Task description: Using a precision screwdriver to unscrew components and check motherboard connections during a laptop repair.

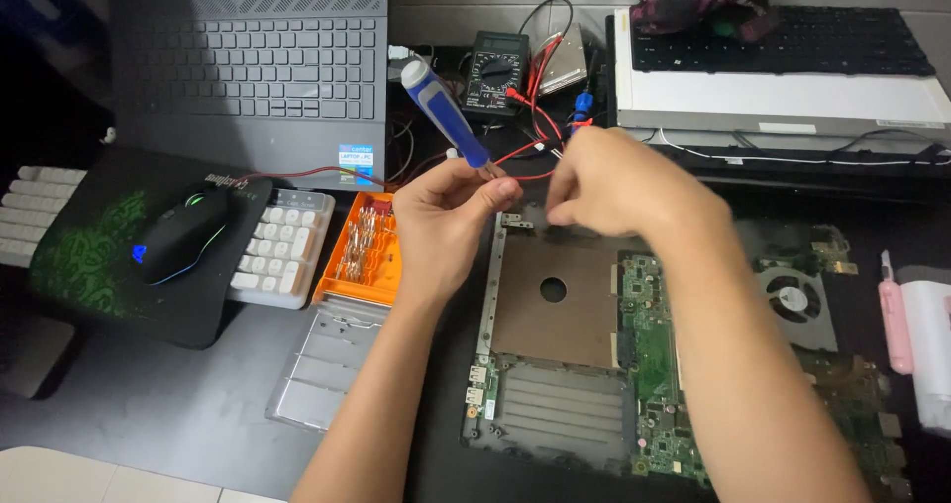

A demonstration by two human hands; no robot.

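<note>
Both forearms rise from the bottom edge over an opened laptop chassis (555,364), its green motherboard (659,364) exposed. I see my left hand (446,216) with fingers clamped on a blue-handled screwdriver (446,116), tilted up-left. My right hand (614,181) pinches together at its tip, seemingly steadying the bit. An orange bit tray (362,255) sits just left.

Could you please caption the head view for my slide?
Left hand holds a blue screwdriver; right hand pinches its tip above an opened laptop chassis.
</note>
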